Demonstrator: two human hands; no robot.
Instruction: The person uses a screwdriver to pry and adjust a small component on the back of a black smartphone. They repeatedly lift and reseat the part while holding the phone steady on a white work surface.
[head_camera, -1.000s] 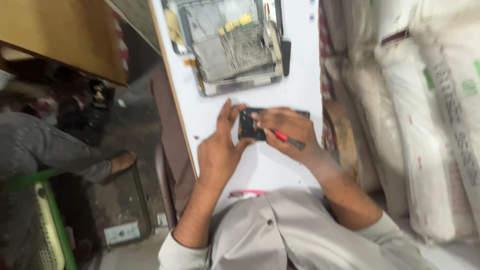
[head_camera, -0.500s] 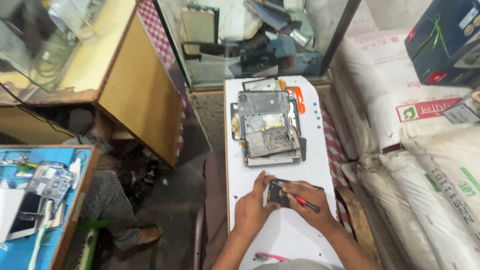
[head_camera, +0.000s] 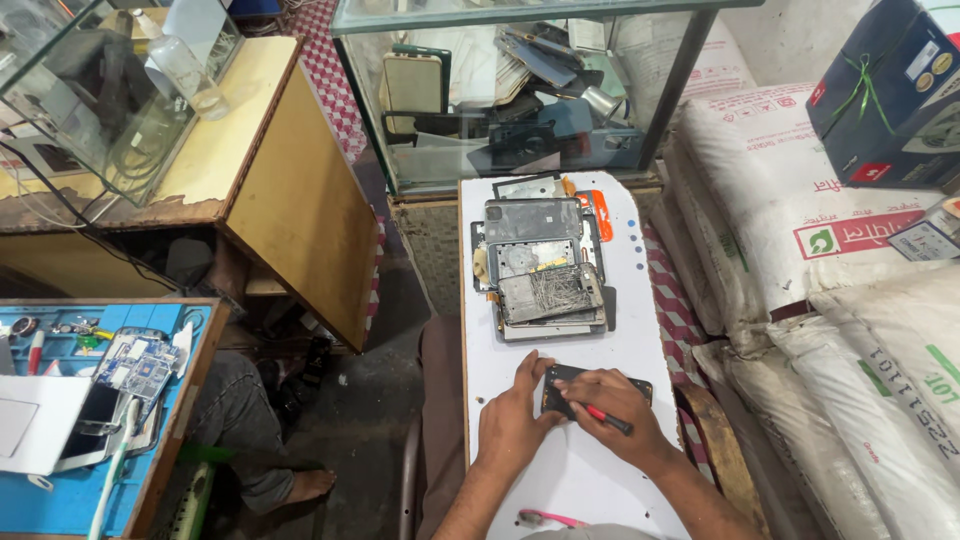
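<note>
My head has lifted, so more bench (head_camera: 640, 260) shows, but my left hand (head_camera: 512, 422) still pins the phone (head_camera: 560, 385) near its front edge; my right hand (head_camera: 610, 408) keeps pinching the screwdriver (head_camera: 606, 418) over it.

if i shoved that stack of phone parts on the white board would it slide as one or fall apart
The stack of phone parts would probably come apart: the thin flat pieces lie loosely overlapped and skewed, not squared up. On the smooth white board the bottom ones would likely slide easily. The top panel looks cracked, so likely fragile.
</note>
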